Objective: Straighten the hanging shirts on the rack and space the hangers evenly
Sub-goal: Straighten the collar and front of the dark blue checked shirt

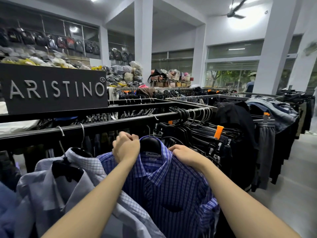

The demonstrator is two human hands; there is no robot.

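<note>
A blue striped shirt (171,184) hangs on a black hanger (149,143) from the black rack bar (106,123). My left hand (126,146) grips the shirt's left collar and shoulder beside the hanger neck. On the other shoulder, my right hand (186,154) pinches the fabric at the collar's edge. To the left hang a pale checked shirt (89,166) and a light grey shirt (46,182), both on black hangers and tilted, with a wide gap between their hooks and the blue shirt's hook.
Dark trousers on clip hangers (205,134) crowd the bar right of the blue shirt. A black ARISTINO sign (53,88) stands behind the rack. More racks of clothes (274,114) fill the right, with bare floor (291,194) beside them.
</note>
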